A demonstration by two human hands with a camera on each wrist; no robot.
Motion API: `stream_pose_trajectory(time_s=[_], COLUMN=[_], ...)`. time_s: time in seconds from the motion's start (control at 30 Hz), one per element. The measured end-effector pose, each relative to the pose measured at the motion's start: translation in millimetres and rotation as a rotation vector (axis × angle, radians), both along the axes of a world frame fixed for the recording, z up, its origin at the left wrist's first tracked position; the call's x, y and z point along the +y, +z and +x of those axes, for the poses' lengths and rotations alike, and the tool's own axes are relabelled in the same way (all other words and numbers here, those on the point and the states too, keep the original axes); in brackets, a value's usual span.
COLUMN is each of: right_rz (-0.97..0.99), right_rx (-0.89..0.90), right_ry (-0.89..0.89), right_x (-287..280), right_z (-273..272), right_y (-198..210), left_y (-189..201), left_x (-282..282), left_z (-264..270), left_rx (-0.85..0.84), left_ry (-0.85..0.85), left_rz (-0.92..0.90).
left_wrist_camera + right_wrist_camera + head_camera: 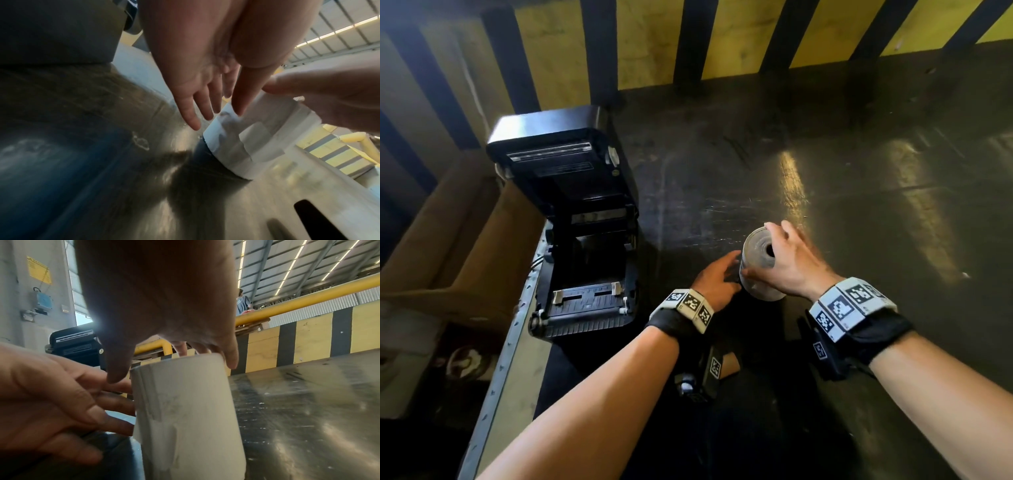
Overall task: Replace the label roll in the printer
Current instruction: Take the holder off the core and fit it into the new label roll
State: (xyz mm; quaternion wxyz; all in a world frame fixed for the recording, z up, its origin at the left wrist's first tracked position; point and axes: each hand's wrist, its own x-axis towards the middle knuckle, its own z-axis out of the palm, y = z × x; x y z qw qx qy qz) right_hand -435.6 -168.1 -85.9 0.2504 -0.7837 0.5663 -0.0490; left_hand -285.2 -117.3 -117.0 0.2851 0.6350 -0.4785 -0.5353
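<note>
The label roll (758, 270) is stood on end on the dark metal counter (859, 192), nearest the viewer, and is held at its top rim by the right hand (792, 262) — thumb on one side, fingers curled over the far edge. The left hand (717, 279) is laid beside it with fingers straight, the tips apparently touching the roll's side (the wrist view is blurred). Farther left, the black printer (582, 240) is seen with its lid raised — its roll bay empty.
</note>
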Motion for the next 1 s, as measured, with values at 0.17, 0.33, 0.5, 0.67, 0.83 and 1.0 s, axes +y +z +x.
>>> stream_pose_trajectory(time_s=[0.17,0.33,0.5,0.67,0.83,1.0], right_rz=[-0.061,0.039,0.272,0.742,0.831,0.588], right_rx=[-0.004,-0.167,-0.597,-1.072,-1.120,-0.948], right_ry=[-0.021,-0.163,-0.446,-0.537,-0.441,-0.344], right_x=[3.2,-2.6,8.1,29.2,45.5,58.4], right_z=[4.1,0.9,-18.0,-21.1,-10.9,-5.9], right_y=[-0.6,9.7,23.8,37.0,60.2,76.5], left_y=[0.4,4.5,26.0,50.7,75.5,91.4], left_x=[3.8,10.0,20.5,34.5,47.0,55.0], left_z=[-2.0,4.9,20.8,24.0,26.7,34.2], left_rx=[0.022,-0.096,-0.094,0.009,0.093,0.129], left_ry=[-0.036,-0.088,0.016,0.008,0.070,0.109], left_rz=[-0.025,-0.078,-0.063,-0.176,-0.326,-0.403])
